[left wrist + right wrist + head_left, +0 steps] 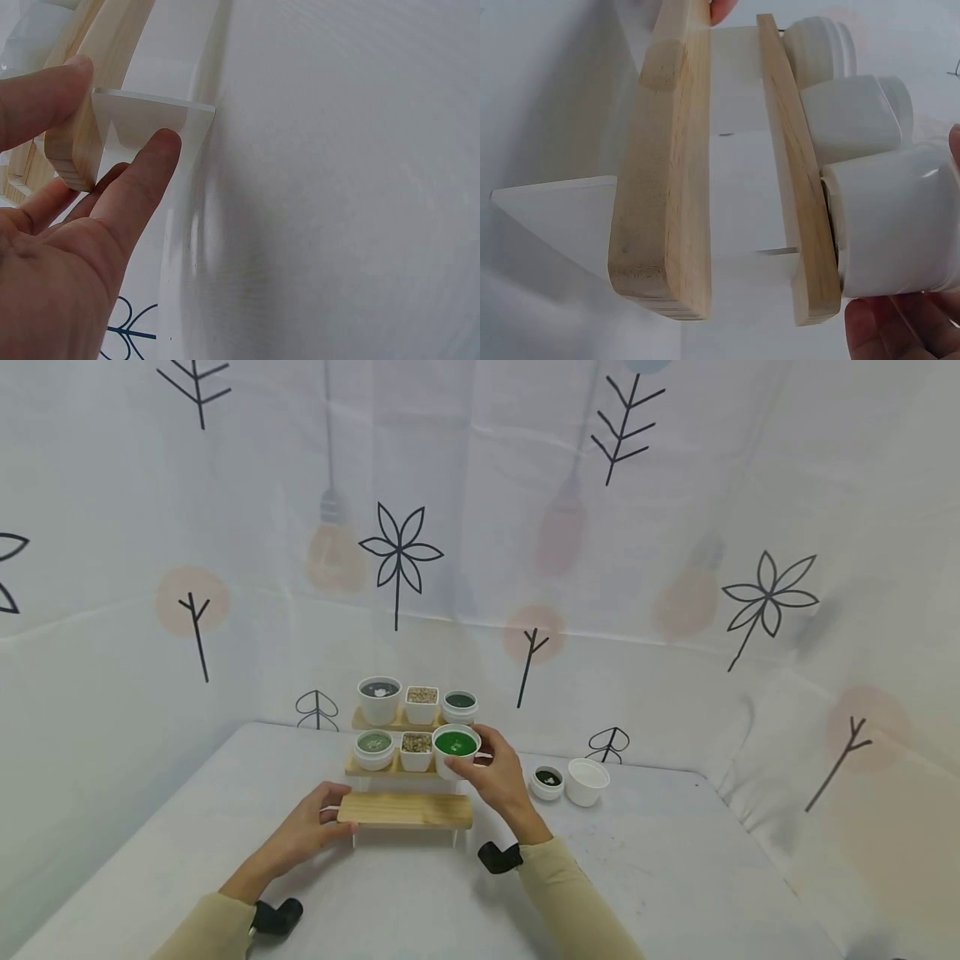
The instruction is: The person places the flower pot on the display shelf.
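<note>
A three-tier stand has wooden shelf boards on clear supports. My left hand (303,827) grips the left end of its bare lowest board (405,810); the left wrist view shows the thumb on one face and fingers on the other side. With my right hand (501,777) I hold a round white cup (892,221) with bright green contents, its base against the right end of the middle board (799,172). Beside it on that board are a square white cup (416,753) of grainy bits and a round pot (373,750) with pale green contents.
The top board bears a larger round cup (379,703), a square cup (422,706) and a low round pot (460,707). Right of the stand, a small dark-filled pot (547,783) and a white cup (587,782) stand on the table. A patterned curtain (465,568) hangs behind.
</note>
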### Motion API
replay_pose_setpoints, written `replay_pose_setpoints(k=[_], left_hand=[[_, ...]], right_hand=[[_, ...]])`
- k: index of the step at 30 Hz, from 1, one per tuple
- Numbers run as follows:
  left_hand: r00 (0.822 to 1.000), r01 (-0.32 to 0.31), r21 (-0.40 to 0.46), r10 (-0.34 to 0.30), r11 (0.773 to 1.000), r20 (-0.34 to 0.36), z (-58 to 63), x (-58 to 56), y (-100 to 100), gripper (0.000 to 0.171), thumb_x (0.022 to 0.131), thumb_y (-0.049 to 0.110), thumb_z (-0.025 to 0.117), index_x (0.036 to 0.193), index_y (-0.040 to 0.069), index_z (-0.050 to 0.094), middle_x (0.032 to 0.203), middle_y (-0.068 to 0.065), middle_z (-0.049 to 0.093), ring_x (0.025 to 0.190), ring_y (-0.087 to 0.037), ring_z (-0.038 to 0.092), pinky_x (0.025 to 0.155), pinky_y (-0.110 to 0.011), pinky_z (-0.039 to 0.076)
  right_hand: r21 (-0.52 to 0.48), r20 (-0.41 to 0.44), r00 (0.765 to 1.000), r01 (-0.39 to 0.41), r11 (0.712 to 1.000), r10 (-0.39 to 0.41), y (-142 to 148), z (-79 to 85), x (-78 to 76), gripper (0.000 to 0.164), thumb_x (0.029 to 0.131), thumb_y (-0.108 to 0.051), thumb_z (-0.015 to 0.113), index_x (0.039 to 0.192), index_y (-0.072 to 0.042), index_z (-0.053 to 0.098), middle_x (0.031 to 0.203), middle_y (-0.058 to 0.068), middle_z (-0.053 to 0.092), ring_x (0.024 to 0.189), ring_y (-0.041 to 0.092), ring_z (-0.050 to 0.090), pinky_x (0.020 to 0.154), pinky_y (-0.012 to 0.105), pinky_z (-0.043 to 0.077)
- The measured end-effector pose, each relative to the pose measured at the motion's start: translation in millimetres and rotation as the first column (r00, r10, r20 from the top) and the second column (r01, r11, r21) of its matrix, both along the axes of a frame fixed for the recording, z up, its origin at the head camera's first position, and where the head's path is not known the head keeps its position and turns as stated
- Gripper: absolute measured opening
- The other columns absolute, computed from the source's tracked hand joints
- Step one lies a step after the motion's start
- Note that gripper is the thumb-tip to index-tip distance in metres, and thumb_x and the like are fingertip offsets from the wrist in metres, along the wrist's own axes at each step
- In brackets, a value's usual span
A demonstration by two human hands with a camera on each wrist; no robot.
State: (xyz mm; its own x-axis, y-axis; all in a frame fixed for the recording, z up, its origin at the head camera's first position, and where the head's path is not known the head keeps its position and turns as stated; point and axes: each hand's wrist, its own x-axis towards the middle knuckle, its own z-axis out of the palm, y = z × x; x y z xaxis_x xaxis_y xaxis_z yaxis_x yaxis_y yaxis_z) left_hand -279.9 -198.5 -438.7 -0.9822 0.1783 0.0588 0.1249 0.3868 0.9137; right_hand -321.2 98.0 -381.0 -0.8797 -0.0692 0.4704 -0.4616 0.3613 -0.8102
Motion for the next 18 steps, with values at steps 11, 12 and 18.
replay_pose_setpoints(k=[11, 12, 18], left_hand=[[1.0, 0.002, 0.006, -0.002, 1.0, 0.01, 0.0, -0.7, 0.3, 0.065, 0.082, 0.016, 0.075, 0.134, -0.001, 0.039, 0.134, -0.022, 0.046, 0.117, -0.033, 0.055, 0.089, -0.035, 0.053], [1.0, 0.006, 0.007, -0.006, 1.0, 0.007, 0.1, -0.4, 0.3, 0.065, 0.082, 0.015, 0.075, 0.134, -0.001, 0.039, 0.134, -0.023, 0.046, 0.117, -0.034, 0.054, 0.089, -0.036, 0.053], [1.0, 0.002, 0.006, -0.003, 1.0, 0.008, 1.1, 1.0, 0.8, 0.064, 0.082, 0.014, 0.074, 0.134, -0.001, 0.039, 0.134, -0.022, 0.046, 0.116, -0.032, 0.055, 0.089, -0.036, 0.053]], right_hand=[[0.01, 0.009, 1.0, -0.011, 1.0, 0.011, 13.5, -1.4, 3.9, 0.074, 0.074, -0.036, 0.08, 0.134, -0.007, 0.048, 0.119, 0.007, 0.06, 0.108, 0.022, 0.058, 0.092, 0.043, 0.05], [0.019, 0.008, 1.0, -0.002, 1.0, 0.002, 15.6, -1.2, 4.7, 0.074, 0.074, -0.037, 0.08, 0.134, -0.007, 0.048, 0.12, 0.007, 0.06, 0.108, 0.022, 0.058, 0.092, 0.043, 0.05], [0.092, 0.011, 0.999, 0.046, 0.995, -0.048, 30.5, 1.1, 8.9, 0.073, 0.076, -0.04, 0.079, 0.135, -0.011, 0.048, 0.125, 0.006, 0.058, 0.111, 0.021, 0.057, 0.093, 0.04, 0.05]])
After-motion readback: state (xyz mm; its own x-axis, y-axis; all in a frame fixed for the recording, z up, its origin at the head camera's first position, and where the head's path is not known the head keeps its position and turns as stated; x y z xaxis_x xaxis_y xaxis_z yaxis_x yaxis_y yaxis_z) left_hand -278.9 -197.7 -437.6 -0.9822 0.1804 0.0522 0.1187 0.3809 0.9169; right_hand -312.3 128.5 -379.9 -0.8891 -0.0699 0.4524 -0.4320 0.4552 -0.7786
